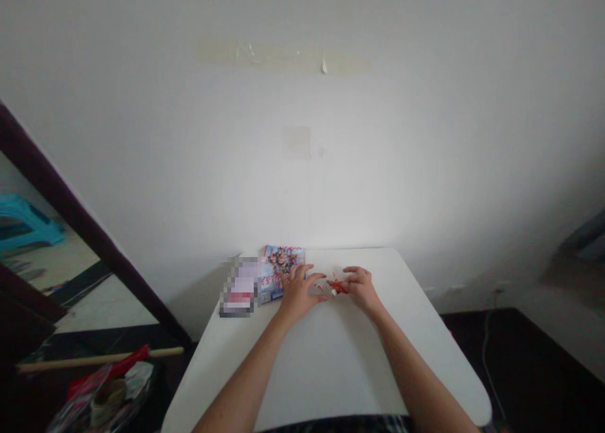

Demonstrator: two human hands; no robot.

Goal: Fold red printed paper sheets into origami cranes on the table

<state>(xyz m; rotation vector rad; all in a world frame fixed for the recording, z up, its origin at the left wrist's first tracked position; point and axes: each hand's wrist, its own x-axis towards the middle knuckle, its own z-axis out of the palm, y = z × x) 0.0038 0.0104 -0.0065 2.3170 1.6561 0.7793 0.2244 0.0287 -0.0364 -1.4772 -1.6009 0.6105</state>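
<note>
Seemingly midway through handling small red-and-white object (338,287), material unclear, at 12 o'clock of rounded-corner white worktop (326,363), not yet free of bare left hand (297,293) (fingers spread at 9 o'clock) and bare right hand (362,288) (fingers curled at 3, pinching or not, cannot tell).

The white round-cornered worktop (321,370) looks smooth with a faint sheen. The colourful printed flat rectangle (278,266) resembles glossy paper or film; the small red-and-white piece (336,287) is too blurred to judge. The plain white wall (425,137) appears matt, its yellowish tape strip (283,53) partly shiny. The bright blue stool (33,222) looks like smooth plastic, the pale straight stick (165,353) like wood.
</note>
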